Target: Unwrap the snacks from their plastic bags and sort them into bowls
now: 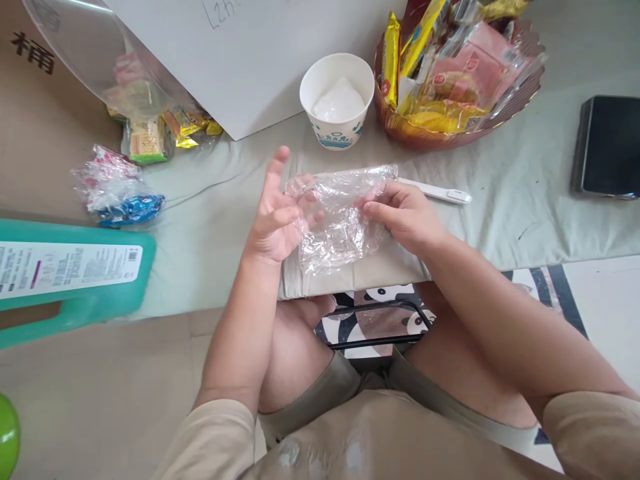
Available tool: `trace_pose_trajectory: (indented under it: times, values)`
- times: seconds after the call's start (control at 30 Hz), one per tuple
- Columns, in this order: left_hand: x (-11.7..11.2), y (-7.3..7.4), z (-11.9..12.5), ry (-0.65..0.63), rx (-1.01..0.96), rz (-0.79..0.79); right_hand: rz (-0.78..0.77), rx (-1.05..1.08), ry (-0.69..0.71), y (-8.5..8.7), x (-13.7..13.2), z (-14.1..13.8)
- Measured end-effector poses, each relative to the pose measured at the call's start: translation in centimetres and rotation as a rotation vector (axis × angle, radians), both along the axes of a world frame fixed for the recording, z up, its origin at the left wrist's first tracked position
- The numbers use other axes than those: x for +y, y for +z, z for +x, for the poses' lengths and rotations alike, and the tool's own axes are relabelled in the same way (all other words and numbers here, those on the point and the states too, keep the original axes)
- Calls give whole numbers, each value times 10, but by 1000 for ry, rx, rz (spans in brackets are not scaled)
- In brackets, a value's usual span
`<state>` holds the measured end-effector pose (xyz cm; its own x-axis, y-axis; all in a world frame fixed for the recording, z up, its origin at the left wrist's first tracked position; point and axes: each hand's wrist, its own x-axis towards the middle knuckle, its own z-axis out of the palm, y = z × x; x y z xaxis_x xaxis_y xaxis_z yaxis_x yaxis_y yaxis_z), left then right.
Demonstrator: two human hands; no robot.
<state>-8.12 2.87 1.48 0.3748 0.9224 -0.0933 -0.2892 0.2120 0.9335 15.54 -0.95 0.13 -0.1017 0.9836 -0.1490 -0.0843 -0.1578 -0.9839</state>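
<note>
A crinkled, clear plastic bag (340,227) hangs between my two hands above the cloth-covered surface. My right hand (407,217) pinches its right edge between thumb and fingers. At the left edge, my left hand (280,217) is open, its index finger and thumb spread. Its other fingers show through the clear plastic; whether they are inside or behind it I cannot tell. Just beyond the bag stands a white paper cup (337,130) with a green-blue pattern and something white inside. A slim white handle (440,191) sticks out behind my right hand, its far end hidden.
A reddish scalloped bowl (460,139) of wrapped snacks stands at the back right, a black phone-like device (611,147) at far right. On the left are a teal bottle (145,267), crumpled wrappers (117,190) and small snack packets (147,140). A white box (260,60) stands behind.
</note>
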Motion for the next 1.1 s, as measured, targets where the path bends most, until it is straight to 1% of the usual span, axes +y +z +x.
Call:
trace_pose_trajectory:
  times: [0.1, 0.13, 0.17, 0.23, 0.3, 0.37, 0.43, 0.57, 0.7, 0.8, 0.9, 1.0, 1.1]
  values:
    - [-3, 5, 7, -156, 67, -222, -5, 79, -108, 4, 0, -2]
    - [-3, 5, 10, -192, 123, -271, -4, 106, -137, 4, 0, -2]
    - [-4, 5, 13, -201, 181, -292, -12, 126, -152, 4, 0, -1]
    - [-5, 3, 17, -158, 250, -261, -39, 112, -136, 5, 0, 1]
    - [-4, 1, 19, -98, 249, -207, -64, 17, -63, 7, -1, 3]
    - [-3, 0, 20, -81, 242, -188, -78, -88, 10, 11, -3, 5]
    - [-3, 0, 20, -77, 251, -177, -85, -130, 29, 14, -4, 6]
    - [-3, -1, 19, -43, 261, -125, -97, -36, 19, 14, -7, 7]
    - [-3, 1, 15, -4, 196, -62, -46, 101, -19, 14, -9, 9]
    - [1, 4, 12, -10, 148, -35, 12, 95, 2, 17, -10, 13]
    - [4, 4, 11, -37, 122, -45, 61, 9, 42, 20, -10, 18]
    - [4, 1, 14, 14, 184, -49, 79, -150, 53, 19, -9, 20]
    - [4, -4, 16, 76, 276, -28, 83, -326, 55, 11, -9, 19]
